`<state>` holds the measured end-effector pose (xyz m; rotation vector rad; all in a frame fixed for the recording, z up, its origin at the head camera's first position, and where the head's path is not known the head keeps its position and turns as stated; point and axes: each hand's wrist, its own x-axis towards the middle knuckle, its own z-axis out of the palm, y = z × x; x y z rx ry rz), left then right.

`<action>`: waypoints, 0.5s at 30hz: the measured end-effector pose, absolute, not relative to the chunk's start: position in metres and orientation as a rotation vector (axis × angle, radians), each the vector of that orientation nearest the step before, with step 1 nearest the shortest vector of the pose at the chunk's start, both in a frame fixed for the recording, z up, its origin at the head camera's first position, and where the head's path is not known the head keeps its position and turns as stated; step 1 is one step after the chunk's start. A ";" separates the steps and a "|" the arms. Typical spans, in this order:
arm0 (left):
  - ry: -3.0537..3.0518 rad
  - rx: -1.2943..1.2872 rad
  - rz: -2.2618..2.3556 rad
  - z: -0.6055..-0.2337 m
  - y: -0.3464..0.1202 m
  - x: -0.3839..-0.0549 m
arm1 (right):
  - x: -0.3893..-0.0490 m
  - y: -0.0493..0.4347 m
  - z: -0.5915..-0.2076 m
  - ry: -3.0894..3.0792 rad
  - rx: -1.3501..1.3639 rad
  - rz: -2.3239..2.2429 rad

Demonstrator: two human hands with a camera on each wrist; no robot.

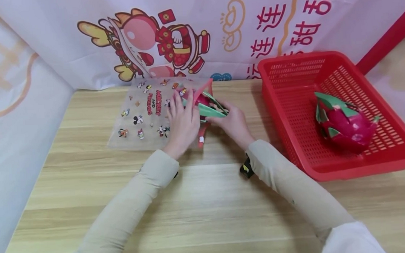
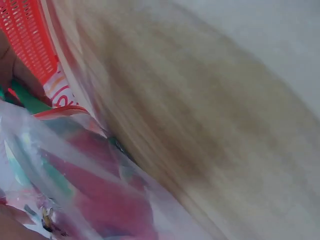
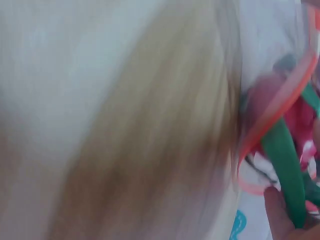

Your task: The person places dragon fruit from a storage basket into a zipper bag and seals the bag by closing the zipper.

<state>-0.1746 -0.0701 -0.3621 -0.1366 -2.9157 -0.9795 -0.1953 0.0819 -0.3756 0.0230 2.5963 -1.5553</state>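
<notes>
A dragon fruit (image 1: 203,100), magenta with long green scales, lies partly inside a clear zip bag (image 1: 131,126) printed with cartoon figures. The bag's red-edged mouth (image 3: 280,107) stands open around the fruit in the right wrist view. My left hand (image 1: 183,121) rests on the bag over the fruit, its fingers stretched out; its thumb is hidden in the head view. With thumb and fingers, my right hand (image 1: 234,121) grips the fruit's scaly end outside the bag. In the left wrist view the fruit's body (image 2: 105,195) shows through the plastic.
At the right stands a red plastic basket (image 1: 301,144) with another dragon fruit (image 1: 348,125) inside. Behind the wooden table (image 1: 206,217) hangs a white printed cloth (image 1: 94,67), which the bag's far edge nearly reaches.
</notes>
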 end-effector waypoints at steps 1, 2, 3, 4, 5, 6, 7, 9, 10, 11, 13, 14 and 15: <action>-2.906 -0.159 -0.975 -0.362 -0.070 -0.174 | -0.194 0.082 -0.376 2.593 0.046 -1.576; -2.896 -0.186 -0.967 -0.362 -0.070 -0.173 | -0.193 0.082 -0.376 2.588 0.068 -1.597; -2.890 -0.212 -0.953 -0.362 -0.069 -0.173 | -0.193 0.081 -0.376 2.576 0.086 -1.620; -2.887 -0.236 -0.942 -0.362 -0.069 -0.172 | -0.193 0.081 -0.376 2.566 0.099 -1.643; -2.888 -0.253 -0.932 -0.362 -0.068 -0.171 | -0.193 0.081 -0.376 2.554 0.108 -1.666; -2.890 -0.265 -0.930 -0.362 -0.068 -0.171 | -0.193 0.081 -0.376 2.539 0.113 -1.691; -2.896 -0.275 -0.926 -0.361 -0.067 -0.170 | -0.193 0.080 -0.375 2.527 0.114 -1.712; -2.906 -0.285 -0.917 -0.361 -0.066 -0.170 | -0.194 0.079 -0.375 2.505 0.095 -1.739; -2.910 -0.286 -0.912 -0.362 -0.066 -0.169 | -0.194 0.078 -0.374 2.500 0.067 -1.751; -2.913 -0.285 -0.907 -0.362 -0.066 -0.169 | -0.194 0.077 -0.374 2.494 0.041 -1.760; -2.912 -0.282 -0.906 -0.362 -0.065 -0.169 | -0.195 0.076 -0.374 2.496 0.001 -1.766; -2.912 -0.284 -0.898 -0.362 -0.065 -0.169 | -0.195 0.075 -0.374 2.505 -0.012 -1.761; -2.920 -0.287 -0.888 -0.362 -0.064 -0.168 | -0.196 0.074 -0.374 2.510 -0.014 -1.757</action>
